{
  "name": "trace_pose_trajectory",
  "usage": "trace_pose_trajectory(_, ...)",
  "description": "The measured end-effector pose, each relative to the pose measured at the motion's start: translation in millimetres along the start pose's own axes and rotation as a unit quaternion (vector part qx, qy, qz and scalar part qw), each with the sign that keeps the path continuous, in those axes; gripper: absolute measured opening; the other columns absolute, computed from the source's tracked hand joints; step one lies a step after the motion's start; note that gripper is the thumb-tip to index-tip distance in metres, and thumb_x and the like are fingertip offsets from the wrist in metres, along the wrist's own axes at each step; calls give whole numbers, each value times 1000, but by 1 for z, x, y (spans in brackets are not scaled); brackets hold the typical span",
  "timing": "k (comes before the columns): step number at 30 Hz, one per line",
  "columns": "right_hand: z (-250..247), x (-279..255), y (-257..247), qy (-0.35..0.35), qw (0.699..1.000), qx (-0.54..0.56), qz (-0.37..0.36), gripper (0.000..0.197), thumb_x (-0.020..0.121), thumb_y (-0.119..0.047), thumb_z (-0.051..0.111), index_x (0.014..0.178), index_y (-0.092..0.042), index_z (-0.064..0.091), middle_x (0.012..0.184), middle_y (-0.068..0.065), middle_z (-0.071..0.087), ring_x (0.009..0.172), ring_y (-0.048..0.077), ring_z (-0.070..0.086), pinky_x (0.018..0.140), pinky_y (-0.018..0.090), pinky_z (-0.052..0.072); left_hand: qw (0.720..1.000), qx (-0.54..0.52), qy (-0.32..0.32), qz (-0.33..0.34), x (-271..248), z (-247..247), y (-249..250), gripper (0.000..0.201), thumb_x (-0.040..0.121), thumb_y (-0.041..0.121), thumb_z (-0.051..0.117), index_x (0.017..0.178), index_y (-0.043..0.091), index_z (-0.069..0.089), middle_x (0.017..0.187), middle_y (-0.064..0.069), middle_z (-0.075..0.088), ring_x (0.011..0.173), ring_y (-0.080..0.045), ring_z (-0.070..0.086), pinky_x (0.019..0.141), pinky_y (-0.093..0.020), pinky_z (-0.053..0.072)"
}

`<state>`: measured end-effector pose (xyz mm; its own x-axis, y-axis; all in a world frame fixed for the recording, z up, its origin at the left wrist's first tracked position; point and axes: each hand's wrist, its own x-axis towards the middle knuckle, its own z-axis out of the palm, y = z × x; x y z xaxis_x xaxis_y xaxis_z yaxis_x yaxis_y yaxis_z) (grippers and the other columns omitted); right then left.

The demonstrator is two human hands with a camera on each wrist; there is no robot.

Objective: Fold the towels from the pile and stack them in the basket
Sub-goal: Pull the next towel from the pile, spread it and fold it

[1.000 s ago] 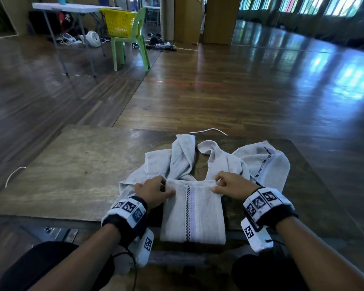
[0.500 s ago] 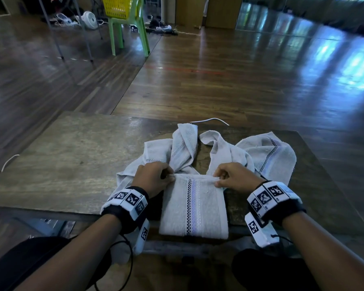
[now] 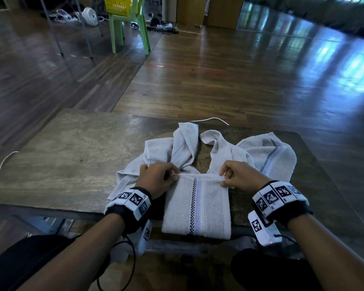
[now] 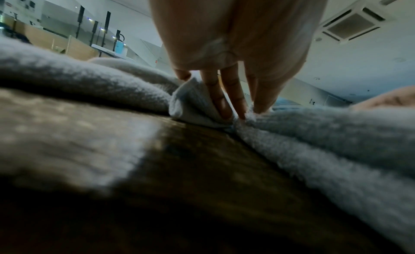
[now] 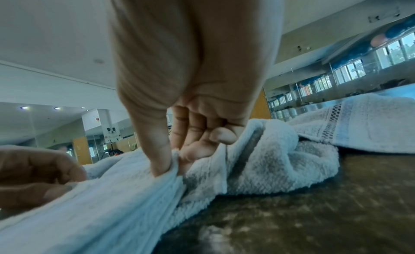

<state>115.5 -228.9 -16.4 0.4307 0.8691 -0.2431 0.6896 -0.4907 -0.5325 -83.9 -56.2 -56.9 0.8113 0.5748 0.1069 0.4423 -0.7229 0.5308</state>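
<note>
Right wrist view alone shows right hand point(image 5: 179, 133) pinching towel point(image 5: 101, 195).

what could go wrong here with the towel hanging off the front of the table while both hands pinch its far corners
1. The striped towel overhangs the table edge; a pull toward the body could slide it off.
2. The left hand and right hand pinch only thin corner edges, so one could slip and skew the fold.
3. The loose towels lie right behind and may get dragged along.
</note>
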Motion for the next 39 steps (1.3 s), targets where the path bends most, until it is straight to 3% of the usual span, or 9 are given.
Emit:
trace_pose_trajectory(3, -2, 1, 0, 10, 1000, -10, -9, 18, 77, -14, 73, 88, -18, 60, 82, 3, 63, 74, 14, 59, 73, 28, 51, 1000, 2, -3, 3, 0, 0, -1, 6, 87, 36, 58, 91, 35, 62, 88, 15, 61, 91, -9, 53, 82, -33, 24)
trace_pose_trajectory(8, 0, 0, -2, 19, 999, -14, -46, 13, 77, -10, 70, 84, -16, 61, 78, -3, 60, 69, 5, 55, 63, 14, 46, 1000, 12, 1, 12, 2, 0, -2, 8, 87, 36, 59, 90, 32, 64, 94, 14, 64, 92, -10, 54, 80, -31, 23)
trace_pose_trajectory(10, 1, 0, -2, 29, 998, -12, -58, 13, 76, -9, 68, 84, -16, 60, 78, -3, 60, 70, 7, 55, 62, 12, 45, 1000, 14, 3, 12, 4, 1, -3, 9, 86, 37, 59, 90, 31, 65, 94, 14, 65, 93, -11, 54, 80, -31, 22)
trace_pose_trajectory(13, 3, 3, 0, 24, 997, -12, -68, 14, 76, -9, 67, 82, -18, 58, 85, 1, 63, 81, 16, 60, 70, 19, 47, 1000, 15, -1, 10, 5, 3, -3, 9, 87, 37, 59, 90, 31, 65, 93, 14, 64, 92, -11, 54, 80, -32, 22)
trace_pose_trajectory(20, 4, 8, 9, 28, 998, 19, -45, 10, 78, -10, 66, 84, -15, 59, 84, -1, 63, 78, 13, 59, 72, 25, 49, 1000, 9, -12, 4, 7, 1, -4, 11, 89, 37, 56, 91, 30, 64, 96, 13, 65, 96, -12, 54, 84, -35, 25)
trace_pose_trajectory(25, 5, 9, 9, 39, 998, 30, -35, 7, 83, -13, 63, 87, -14, 58, 83, -4, 61, 75, 8, 56, 69, 18, 46, 999, 1, -34, -16, 9, 5, -6, 12, 91, 37, 50, 90, 29, 59, 93, 13, 59, 100, -13, 53, 90, -38, 25)
trace_pose_trajectory(29, 9, 10, 11, 38, 999, 15, -21, 9, 84, -17, 66, 88, -19, 59, 79, 1, 61, 70, 9, 53, 67, 21, 44, 999, 9, -31, -19, 10, 8, -5, 9, 91, 36, 49, 90, 29, 55, 97, 12, 59, 103, -14, 50, 92, -40, 24)
trace_pose_trajectory(34, 7, 8, 12, 48, 999, 20, 4, 16, 82, -18, 69, 95, -15, 60, 75, 0, 61, 67, 6, 54, 62, 17, 42, 1000, 13, -10, 14, 7, 9, -3, 8, 90, 32, 50, 96, 30, 56, 97, 12, 55, 101, -12, 48, 85, -36, 23)
trace_pose_trajectory(39, 7, 5, 11, 45, 999, 17, 12, 15, 81, -15, 70, 93, -13, 61, 79, -2, 64, 70, 5, 57, 63, 14, 43, 999, 16, 4, 42, 5, 9, -5, 8, 89, 34, 55, 92, 30, 61, 87, 16, 49, 96, -11, 47, 80, -33, 22)
